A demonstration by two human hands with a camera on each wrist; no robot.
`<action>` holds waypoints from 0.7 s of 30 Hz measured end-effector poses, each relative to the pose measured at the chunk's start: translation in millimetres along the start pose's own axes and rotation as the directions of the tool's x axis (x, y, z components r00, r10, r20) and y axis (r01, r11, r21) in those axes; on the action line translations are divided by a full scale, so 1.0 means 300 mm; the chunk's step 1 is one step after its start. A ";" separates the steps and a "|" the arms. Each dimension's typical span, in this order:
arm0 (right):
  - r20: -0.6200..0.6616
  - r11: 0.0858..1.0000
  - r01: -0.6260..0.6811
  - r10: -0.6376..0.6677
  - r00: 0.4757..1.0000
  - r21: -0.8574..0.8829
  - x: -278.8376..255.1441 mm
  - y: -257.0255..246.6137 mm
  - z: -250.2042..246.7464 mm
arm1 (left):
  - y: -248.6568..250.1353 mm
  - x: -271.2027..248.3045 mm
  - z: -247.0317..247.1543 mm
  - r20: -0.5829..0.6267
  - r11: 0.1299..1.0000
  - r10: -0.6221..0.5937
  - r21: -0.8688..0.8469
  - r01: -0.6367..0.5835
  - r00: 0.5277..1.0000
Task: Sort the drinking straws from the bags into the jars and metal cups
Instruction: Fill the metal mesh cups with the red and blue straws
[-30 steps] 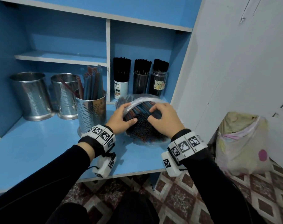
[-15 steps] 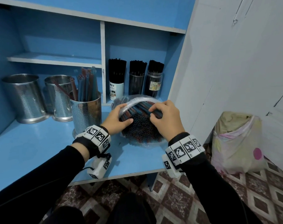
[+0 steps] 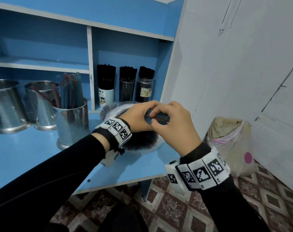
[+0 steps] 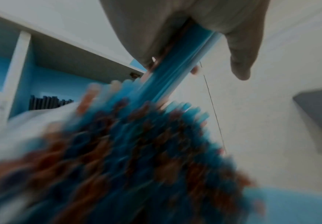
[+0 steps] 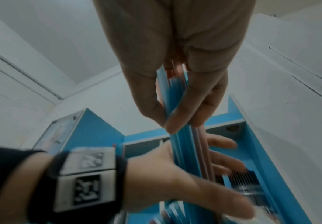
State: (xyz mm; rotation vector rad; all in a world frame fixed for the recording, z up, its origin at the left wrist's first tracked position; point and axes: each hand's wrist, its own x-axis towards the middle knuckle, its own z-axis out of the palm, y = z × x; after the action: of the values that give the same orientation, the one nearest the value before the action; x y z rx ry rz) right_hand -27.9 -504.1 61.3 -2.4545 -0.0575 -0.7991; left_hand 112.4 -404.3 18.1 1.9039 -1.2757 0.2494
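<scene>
step: lifting a small bunch of straws out of the bag, as I judge it
straws: a few blue and reddish ones, held above the bag, which lies on the desk full of more straws, open ends toward the person
right hand: fingers curled, thumb and fingertips pinching the bunch; the right wrist view shows the straws running down from the pinch
left hand: curled round the same bunch from the left, touching the right hand's fingers
long axis: roughly level, running left to right between the two hands in the head view
target: front cup, already holding coloured straws, stands upright just left of the left hand
nearer hand: left; the bunch must tip upright to drop in
jars: behind the hands, packed with black straws
</scene>
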 end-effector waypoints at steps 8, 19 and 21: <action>-0.240 0.958 0.273 -0.246 0.939 0.089 0.004 -0.088 -0.151 | 0.130 0.061 -0.037 -0.243 0.995 0.009 -0.091 -0.031 0.970; -0.367 0.815 0.530 -0.431 0.824 0.233 0.092 -0.238 0.017 | 0.138 -0.158 -0.202 -0.306 0.928 -0.190 -0.366 0.069 0.933; -0.320 0.834 0.506 -0.428 0.845 0.221 0.109 -0.250 0.083 | 0.074 -0.212 -0.201 -0.258 0.888 -0.285 -0.435 0.152 0.923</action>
State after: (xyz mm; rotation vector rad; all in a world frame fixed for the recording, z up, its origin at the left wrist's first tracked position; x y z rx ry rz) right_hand -2.9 -431.7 99.6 -2.0450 -0.6644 -1.2180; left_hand 79.6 -321.4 32.9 1.5540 -0.8086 0.1454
